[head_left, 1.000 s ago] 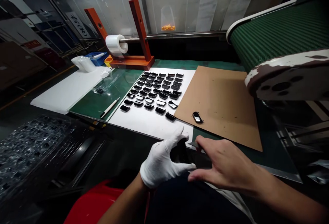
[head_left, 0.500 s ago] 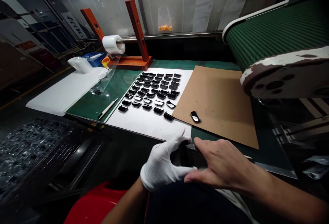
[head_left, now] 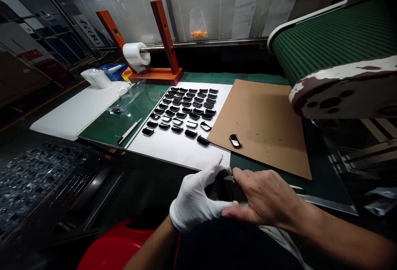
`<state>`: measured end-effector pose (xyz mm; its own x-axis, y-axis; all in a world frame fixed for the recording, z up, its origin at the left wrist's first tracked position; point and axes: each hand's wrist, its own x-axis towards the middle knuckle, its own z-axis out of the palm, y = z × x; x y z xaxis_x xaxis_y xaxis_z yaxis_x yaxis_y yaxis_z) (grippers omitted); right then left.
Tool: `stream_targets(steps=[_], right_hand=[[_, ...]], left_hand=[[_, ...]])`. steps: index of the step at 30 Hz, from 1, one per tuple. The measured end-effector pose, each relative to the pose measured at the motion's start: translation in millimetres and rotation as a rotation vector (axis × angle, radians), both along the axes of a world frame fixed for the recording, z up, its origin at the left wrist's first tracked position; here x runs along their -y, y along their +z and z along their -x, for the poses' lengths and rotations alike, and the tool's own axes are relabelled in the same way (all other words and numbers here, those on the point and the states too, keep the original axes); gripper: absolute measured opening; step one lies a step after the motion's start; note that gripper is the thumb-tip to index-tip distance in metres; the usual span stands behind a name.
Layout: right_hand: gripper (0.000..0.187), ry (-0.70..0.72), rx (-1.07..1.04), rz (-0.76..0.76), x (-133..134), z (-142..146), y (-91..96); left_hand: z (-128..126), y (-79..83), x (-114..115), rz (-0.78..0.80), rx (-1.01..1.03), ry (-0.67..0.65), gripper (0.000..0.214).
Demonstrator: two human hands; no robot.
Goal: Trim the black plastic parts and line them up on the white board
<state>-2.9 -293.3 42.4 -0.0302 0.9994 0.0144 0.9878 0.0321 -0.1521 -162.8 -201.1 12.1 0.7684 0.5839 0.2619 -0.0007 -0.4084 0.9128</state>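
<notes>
Fingers of your gloved left hand [head_left: 195, 197] curl closed round a small dark part [head_left: 221, 185] just before the near edge of the table [head_left: 328, 204], probably to steady it, while your bare right hand [head_left: 266, 197] pinches a thin blade [head_left: 229, 178] against its top.

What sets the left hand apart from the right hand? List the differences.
The left hand wears a white glove; the right hand is bare. The left hand curls around a small dark part, while the right hand pinches a thin tool against it. Both meet at the near table edge.
</notes>
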Motion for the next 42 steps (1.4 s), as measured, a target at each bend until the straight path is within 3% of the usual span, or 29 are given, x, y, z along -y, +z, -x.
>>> stream_targets(steps=[18, 42], right_hand=[[0.080, 0.048, 0.026, -0.181, 3.5, 0.2, -15.1], [0.078, 0.070, -0.029, -0.223, 10.6, 1.9, -23.6]], left_hand=[[-0.7, 1.2, 4.3, -0.027, 0.011, 0.048, 0.076], [-1.5, 1.7, 6.1, -0.067, -0.057, 0.034, 0.080]])
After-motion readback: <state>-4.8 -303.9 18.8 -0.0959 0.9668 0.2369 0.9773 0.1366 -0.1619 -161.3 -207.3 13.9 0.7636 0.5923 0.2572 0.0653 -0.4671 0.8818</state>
